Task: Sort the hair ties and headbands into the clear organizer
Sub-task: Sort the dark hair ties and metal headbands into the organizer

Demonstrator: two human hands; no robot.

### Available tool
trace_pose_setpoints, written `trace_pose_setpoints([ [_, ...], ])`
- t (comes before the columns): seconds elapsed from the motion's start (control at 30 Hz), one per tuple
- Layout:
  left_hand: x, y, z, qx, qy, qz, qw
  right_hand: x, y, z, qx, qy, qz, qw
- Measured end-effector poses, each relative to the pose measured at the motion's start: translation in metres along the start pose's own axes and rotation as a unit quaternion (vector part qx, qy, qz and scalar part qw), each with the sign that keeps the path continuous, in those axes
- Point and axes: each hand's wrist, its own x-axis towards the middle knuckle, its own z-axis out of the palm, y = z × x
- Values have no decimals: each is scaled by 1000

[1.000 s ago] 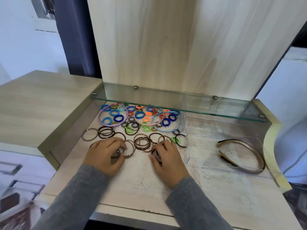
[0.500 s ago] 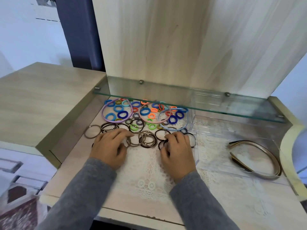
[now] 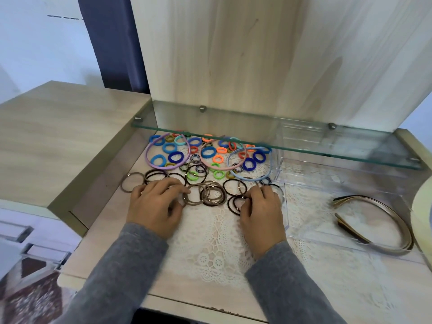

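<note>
Both hands have crept slightly farther into the thin ties than a second ago, and the right hand (image 3: 263, 213) now sits closer to the organizer (image 3: 311, 220). Its thumb and forefinger curl onto the black ties (image 3: 231, 205) just left of the organizer's near left corner. The left hand (image 3: 153, 205) lies with bent fingers over the brown ties (image 3: 155, 175), forefinger reaching the tan ties (image 3: 205, 190); blur hides whether it pinches one.

Tan ties lie overlapped between the two hands. Farther back, coloured ties (image 3: 170, 157) and three pastel headbands (image 3: 149, 160) are spread under the glass shelf (image 3: 304, 141).

The organizer stands to the right on the lace mat (image 3: 215, 249), its far end under the shelf. Gold headbands (image 3: 402, 223) lie in its near right part, well apart from both hands.
</note>
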Motion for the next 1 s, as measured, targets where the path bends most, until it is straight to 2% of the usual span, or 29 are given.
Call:
trace_pose_setpoints([
  [0.23,4,-3,-2,-48,-29,-44,997,1,2,3,3,9,-11,1000],
  [0.4,8,-5,-4,-55,-52,-52,996,2,-1,0,9,45,-41,998],
  [0.53,8,-4,-3,-59,-53,-42,996,0,-8,-4,89,58,-86,991],
  [0.67,7,-4,-3,-54,-52,-31,997,-3,-9,-3,172,48,-76,981],
  [0.83,6,-5,-1,-73,-20,-21,997,-4,-9,-8,210,43,-85,973],
  [1.0,4,-4,-3,-113,42,1,993,-7,-14,-15,236,-12,-176,956],
])
